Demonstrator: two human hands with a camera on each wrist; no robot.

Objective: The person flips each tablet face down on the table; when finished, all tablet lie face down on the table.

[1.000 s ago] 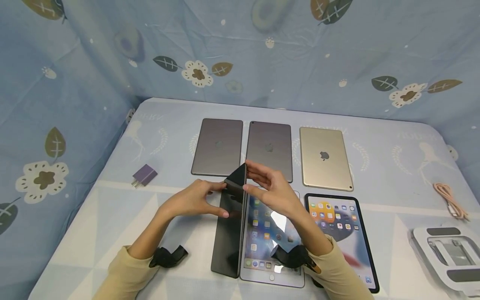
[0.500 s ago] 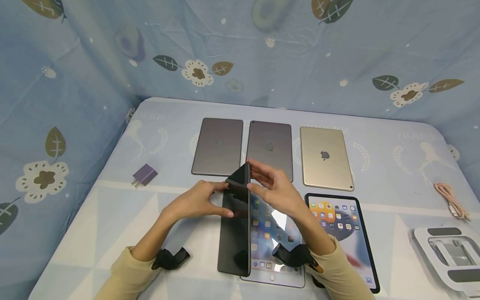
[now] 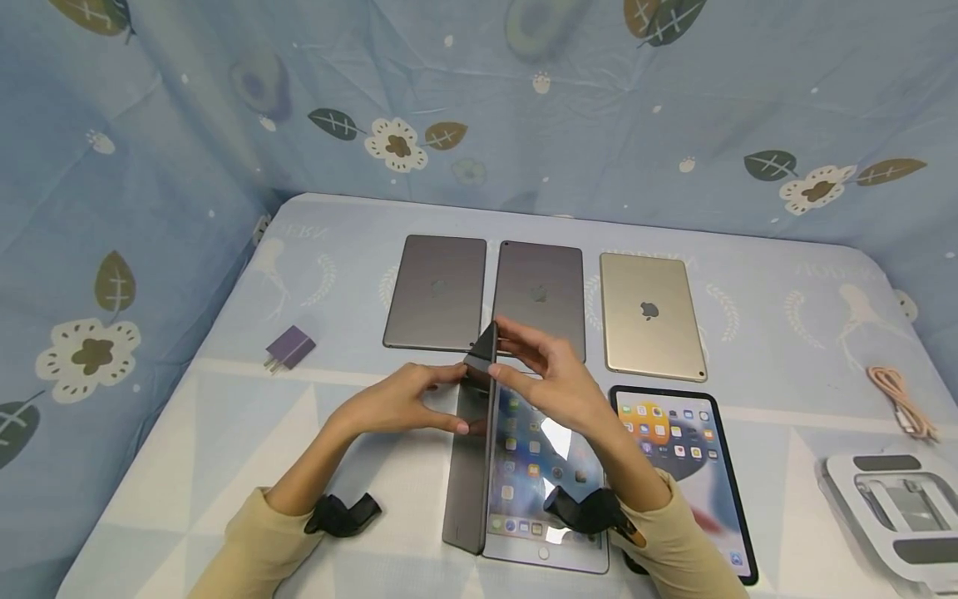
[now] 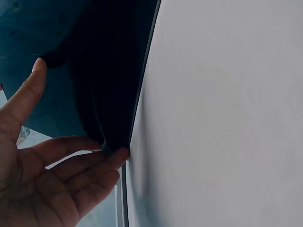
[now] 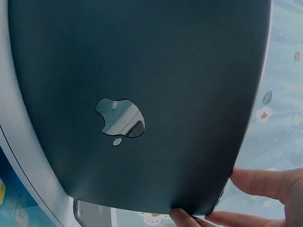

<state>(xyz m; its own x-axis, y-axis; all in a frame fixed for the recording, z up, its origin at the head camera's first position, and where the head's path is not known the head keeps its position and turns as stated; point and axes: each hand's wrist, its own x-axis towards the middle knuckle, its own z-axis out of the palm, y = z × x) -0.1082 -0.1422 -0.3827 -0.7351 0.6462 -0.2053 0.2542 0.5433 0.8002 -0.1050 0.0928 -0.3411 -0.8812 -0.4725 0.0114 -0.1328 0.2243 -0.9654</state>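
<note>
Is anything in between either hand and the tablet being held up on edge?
Nothing visible is. The right hand holds a far corner of the dark tablet directly, and the left hand touches its screen side. The lit tablet with a white front lies beneath the right hand, not between.

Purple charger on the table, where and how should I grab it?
Probably best from above: pinch the purple charger by opposite sides of its boxy body. It lies with its prongs out toward the near left, leaving the body free to grip.
</note>
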